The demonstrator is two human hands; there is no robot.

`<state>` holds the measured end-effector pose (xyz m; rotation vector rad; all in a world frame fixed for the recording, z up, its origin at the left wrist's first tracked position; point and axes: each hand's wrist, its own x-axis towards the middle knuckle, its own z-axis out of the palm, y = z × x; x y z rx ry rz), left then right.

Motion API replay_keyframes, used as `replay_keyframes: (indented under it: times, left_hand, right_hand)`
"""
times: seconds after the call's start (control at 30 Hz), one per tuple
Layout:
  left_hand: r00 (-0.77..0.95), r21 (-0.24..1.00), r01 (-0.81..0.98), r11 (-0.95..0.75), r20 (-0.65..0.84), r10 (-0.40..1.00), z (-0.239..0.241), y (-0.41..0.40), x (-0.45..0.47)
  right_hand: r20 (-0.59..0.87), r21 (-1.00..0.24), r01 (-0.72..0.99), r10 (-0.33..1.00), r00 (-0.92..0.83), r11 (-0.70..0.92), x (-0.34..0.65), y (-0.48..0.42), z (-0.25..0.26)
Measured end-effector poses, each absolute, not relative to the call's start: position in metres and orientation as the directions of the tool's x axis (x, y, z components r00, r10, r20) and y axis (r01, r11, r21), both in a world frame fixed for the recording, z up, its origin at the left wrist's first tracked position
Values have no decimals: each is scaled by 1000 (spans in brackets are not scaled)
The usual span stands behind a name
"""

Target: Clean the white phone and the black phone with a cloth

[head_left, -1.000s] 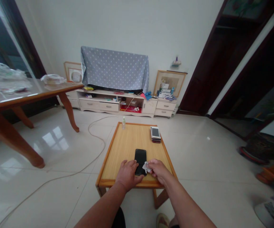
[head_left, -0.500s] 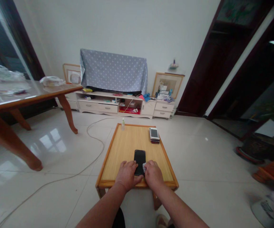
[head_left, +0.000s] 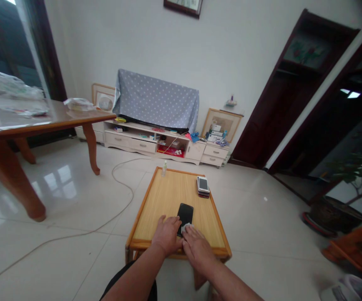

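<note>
A black smartphone (head_left: 186,212) lies flat near the front of the small wooden table (head_left: 168,190). My left hand (head_left: 166,235) steadies it, fingers at its left edge and thumb by its lower end. On the phone's lower right part, my right hand (head_left: 197,246) presses a crumpled white wipe (head_left: 187,227) under its fingers. The phone's bottom end is partly covered by the hands and the wipe. Toward the table's right rim is a stack of several phones (head_left: 203,184), a white one on top. A small clear bottle (head_left: 164,169) stands upright at the far left corner.
A larger dining table (head_left: 74,119) with plastic bags stands on the left. A cable (head_left: 118,215) runs across the tiled floor. Along the wall is a white low cabinet (head_left: 131,142) below a dotted grey cloth (head_left: 159,98). A potted plant (head_left: 334,215) is at the right.
My right hand has moved the wipe from the phone's right edge to its lower part, its fingers now flatter. My left hand keeps its hold. The camera view has tilted and shifted slightly.
</note>
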<state>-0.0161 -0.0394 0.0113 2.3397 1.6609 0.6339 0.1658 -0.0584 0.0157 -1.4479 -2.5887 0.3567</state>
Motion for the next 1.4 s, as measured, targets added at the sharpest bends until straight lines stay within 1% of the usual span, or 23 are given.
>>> replay_keyframes:
  times: [0.1,0.17,0.37,0.57,0.67,0.8,0.93,1.0,1.13,1.23,1.4]
  left_hand:
    - [273,411,841,-352,240,932,10,-38,-16]
    - [257,409,845,-345,255,932,10,-37,-15]
    - [222,399,865,-304,239,945,14,-34,-10]
    - [231,402,869,-290,189,954,14,-31,-14]
    - [244,405,864,-299,184,952,12,-30,-16]
    - [222,414,862,-292,209,952,13,-31,-15]
    - [201,431,858,-278,216,955,18,-32,-13]
    - [199,438,857,-272,206,958,19,-32,-13]
    - [216,446,850,-279,189,958,18,-30,-16]
    - [228,447,847,-287,181,957,17,-27,-16]
    - [213,433,859,-272,181,960,17,-27,-11]
  right_hand:
    - [21,-283,774,810,-586,567,168,-39,17]
    - [23,-273,771,805,-592,575,169,-21,19]
    - [32,-237,850,878,-477,470,159,16,26]
    - [53,-254,847,881,-470,467,156,-31,4]
    - [58,-238,867,897,-438,438,156,-36,-2]
    - [35,-195,912,932,-361,361,143,6,12]
    - [3,-190,921,938,-346,340,131,44,27]
    - [-1,-192,921,938,-347,340,133,40,24]
    - [6,-209,914,935,-355,348,147,1,1]
    - [6,-226,918,943,-334,326,153,-11,-8]
    - [-11,-228,933,958,-288,278,138,40,14]
